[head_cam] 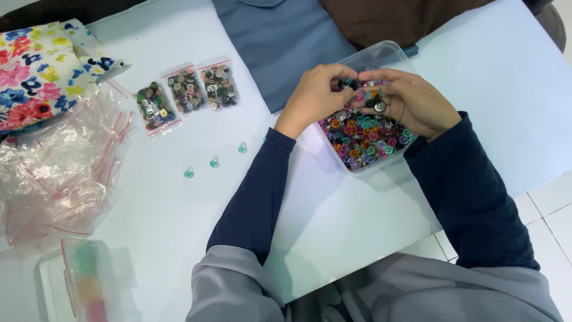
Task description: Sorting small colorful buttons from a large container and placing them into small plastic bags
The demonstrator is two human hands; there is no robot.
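Both hands (pixel 363 98) together, fingers (pixel 342 77) pinched.

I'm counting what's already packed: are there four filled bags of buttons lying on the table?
No, only three filled bags lie side by side on the white table, left of both hands over the button tub.

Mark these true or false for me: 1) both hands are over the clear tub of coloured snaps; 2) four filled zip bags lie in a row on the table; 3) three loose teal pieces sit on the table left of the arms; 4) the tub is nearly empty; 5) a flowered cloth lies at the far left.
1) True: the left hand and right hand meet over the clear tub, pinching small dark pieces.
2) False: there are three filled zip bags.
3) True: three teal pieces lie apart on the white table.
4) False: it holds a dense layer of coloured snaps.
5) True: the flowered cloth lies there, above a pile of empty bags.
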